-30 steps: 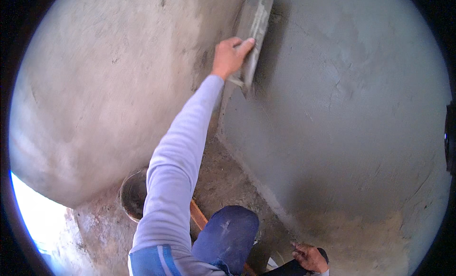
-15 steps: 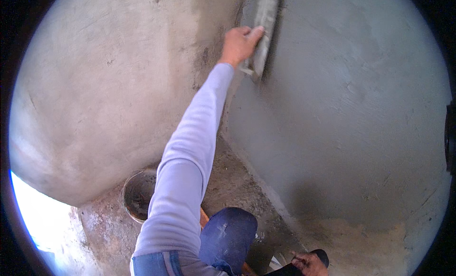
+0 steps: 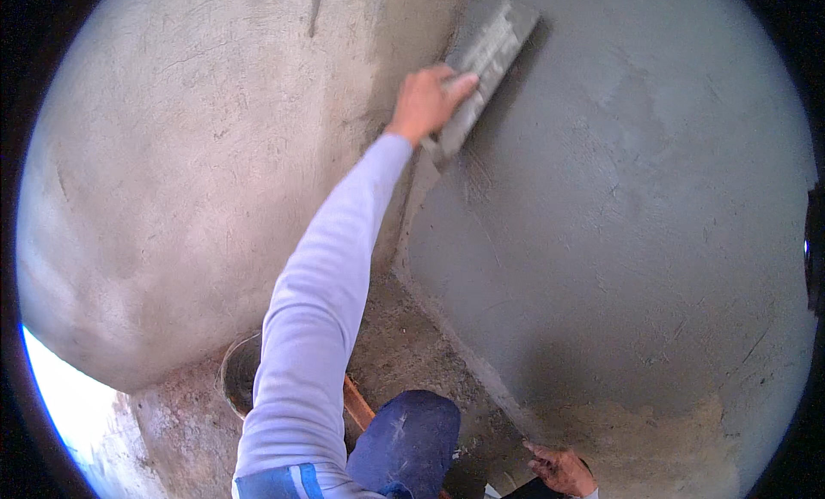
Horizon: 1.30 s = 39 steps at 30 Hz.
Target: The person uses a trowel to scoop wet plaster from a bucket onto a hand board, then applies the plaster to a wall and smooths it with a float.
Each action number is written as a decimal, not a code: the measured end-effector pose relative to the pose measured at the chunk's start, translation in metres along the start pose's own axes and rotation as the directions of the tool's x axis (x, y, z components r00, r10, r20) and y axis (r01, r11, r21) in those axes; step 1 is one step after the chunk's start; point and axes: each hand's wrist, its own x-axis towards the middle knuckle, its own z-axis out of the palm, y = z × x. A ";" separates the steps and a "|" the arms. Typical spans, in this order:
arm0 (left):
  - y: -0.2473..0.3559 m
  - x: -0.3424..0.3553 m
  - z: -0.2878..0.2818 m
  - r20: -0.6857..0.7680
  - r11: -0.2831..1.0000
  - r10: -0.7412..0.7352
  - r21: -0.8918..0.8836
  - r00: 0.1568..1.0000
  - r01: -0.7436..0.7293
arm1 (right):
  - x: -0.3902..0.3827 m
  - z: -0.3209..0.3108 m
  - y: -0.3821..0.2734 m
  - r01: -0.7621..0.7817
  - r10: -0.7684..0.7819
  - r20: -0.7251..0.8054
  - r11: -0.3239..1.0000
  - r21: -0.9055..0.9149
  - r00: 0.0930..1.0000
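My left hand (image 3: 425,104) reaches up along a long light-sleeved arm and grips a flat grey plastering trowel (image 3: 494,48). The trowel lies tilted against the wet dark-grey plaster wall (image 3: 619,241), close to the inner corner where it meets a paler, drier wall (image 3: 189,181). My right hand (image 3: 563,469) is low at the bottom edge, near the rough sandy foot of the grey wall. Whether it holds anything is unclear.
A round bucket (image 3: 236,374) stands on the rough floor below the pale wall, partly hidden by my arm. A wooden handle (image 3: 357,404) lies beside it. My knee in blue trousers (image 3: 408,439) is bent just under the arm. Bright daylight shows at lower left.
My left hand slid the trowel up the corner, then came back down slightly; the trowel now leans further to the right. My right hand stayed low.
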 end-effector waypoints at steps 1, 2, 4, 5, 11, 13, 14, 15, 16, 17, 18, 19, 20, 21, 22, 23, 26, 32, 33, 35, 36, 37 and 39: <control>-0.005 0.016 -0.003 -0.057 0.996 0.031 0.081 0.998 -0.027 | -0.003 0.005 0.005 -0.030 0.031 -0.006 0.998 0.050 1.000; -0.011 0.027 -0.001 -0.075 0.994 0.015 0.111 0.997 -0.006 | -0.005 0.009 0.009 -0.066 0.068 -0.011 0.993 0.097 0.998; -0.019 0.038 0.003 -0.107 0.983 -0.022 0.178 0.994 0.041 | 0.001 0.016 0.006 0.044 -0.038 -0.036 0.982 0.185 0.999; -0.023 0.037 0.009 -0.145 0.978 -0.004 0.204 0.989 0.034 | 0.005 0.018 0.004 0.101 -0.092 -0.052 0.969 0.227 0.994; -0.056 -0.022 0.032 -0.044 0.973 -0.103 0.205 0.994 0.109 | 0.006 0.014 0.014 0.033 -0.037 0.055 0.997 0.077 0.998; -0.082 -0.062 0.040 -0.034 0.976 -0.156 0.151 0.987 0.159 | 0.008 0.017 0.022 0.038 -0.048 0.086 0.993 0.113 0.995; -0.094 -0.082 0.046 -0.033 0.976 -0.181 0.118 0.983 0.183 | 0.009 0.016 0.023 0.039 -0.052 0.097 0.991 0.126 0.994; -0.103 -0.101 0.047 -0.001 0.972 -0.199 0.128 0.980 0.198 | 0.009 0.014 0.016 0.006 -0.020 0.104 0.992 0.129 0.994; -0.111 -0.117 0.048 0.029 0.968 -0.213 0.138 0.977 0.207 | 0.010 0.012 0.004 -0.023 0.009 0.108 0.991 0.132 0.994; -0.118 -0.135 0.051 0.039 0.958 -0.235 0.177 0.971 0.225 | 0.011 0.014 0.002 -0.042 0.023 0.120 0.986 0.162 0.992; -0.128 -0.154 0.057 0.032 0.949 -0.264 0.185 0.964 0.254 | 0.009 0.017 0.007 -0.021 0.003 0.110 0.986 0.163 0.994; -0.140 -0.176 0.065 0.030 0.947 -0.290 0.153 0.957 0.282 | 0.006 0.025 0.018 -0.001 -0.014 0.092 0.987 0.161 0.996; -0.151 -0.199 0.072 0.034 0.944 -0.311 0.122 0.950 0.305 | 0.003 0.029 0.022 0.019 -0.031 0.072 0.986 0.164 0.997; -0.157 -0.223 0.079 0.037 0.929 -0.350 0.140 0.936 0.342 | 0.001 0.028 0.018 0.012 -0.026 0.088 0.987 0.159 0.996; -0.158 -0.247 0.084 0.042 0.914 -0.386 0.155 0.922 0.375 | -0.002 0.028 0.010 0.003 -0.019 0.101 0.988 0.153 0.995; -0.158 -0.268 0.087 0.060 0.906 -0.419 0.091 0.906 0.413 | -0.007 0.027 0.007 -0.007 -0.009 0.107 0.989 0.145 0.994; -0.143 -0.305 0.073 0.121 0.879 -0.477 0.044 0.871 0.475 | -0.047 0.054 0.038 -0.087 0.088 0.003 0.996 -0.015 0.996; -0.106 -0.195 0.055 -0.044 0.957 -0.287 -0.049 0.957 0.285 | -0.043 0.045 0.035 -0.257 0.241 0.114 0.954 0.152 0.964; -0.094 -0.164 0.052 -0.036 0.952 -0.296 -0.091 0.955 0.292 | -0.040 0.045 0.039 -0.265 0.248 0.126 0.953 0.146 0.961; -0.082 -0.111 0.040 -0.090 0.966 -0.251 -0.087 0.964 0.243 | -0.030 0.046 0.044 -0.253 0.231 0.156 0.958 0.136 0.960; -0.080 -0.091 0.038 -0.145 0.980 -0.199 -0.052 0.969 0.193 | -0.029 0.048 0.054 -0.220 0.182 0.134 0.903 0.370 0.974; -0.074 -0.076 0.036 -0.139 0.982 -0.191 -0.033 0.972 0.188 | -0.034 0.052 0.064 -0.177 0.145 0.102 0.793 0.583 0.984; -0.066 -0.057 0.035 -0.122 0.983 -0.178 0.013 0.976 0.181 | -0.035 0.049 0.060 -0.151 0.131 0.075 0.810 0.567 0.988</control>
